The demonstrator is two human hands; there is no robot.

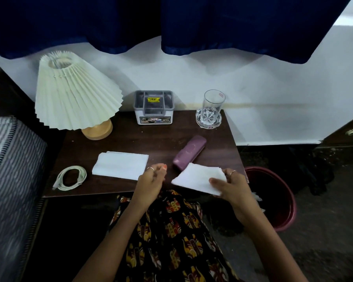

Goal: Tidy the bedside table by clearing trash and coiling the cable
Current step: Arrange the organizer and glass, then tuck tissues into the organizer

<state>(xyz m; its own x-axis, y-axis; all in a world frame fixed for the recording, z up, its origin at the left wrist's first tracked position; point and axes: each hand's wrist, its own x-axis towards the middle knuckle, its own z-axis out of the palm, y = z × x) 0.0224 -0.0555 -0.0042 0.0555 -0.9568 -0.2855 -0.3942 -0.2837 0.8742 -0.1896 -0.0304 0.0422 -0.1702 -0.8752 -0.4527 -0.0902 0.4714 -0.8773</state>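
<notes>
Table (130,143), dark wood, near edge partly hidden by both forearms. Pleated lamp (75,92) at back left; shade covers most of its wooden base. Red bin (281,200) on floor to the right, half behind right arm; contents dim, possibly white paper scraps. Folded tissue (120,164) flat on table, centre-left. Second tissue (198,180) held above table's near right corner by right hand (232,186), thumb on top, fingers beneath and unseen. Left hand (151,180) loosely curled, holding nothing, fingertips near flat tissue. Purple case (190,152) beside held tissue. White cable (70,178) coiled at front left.
</notes>
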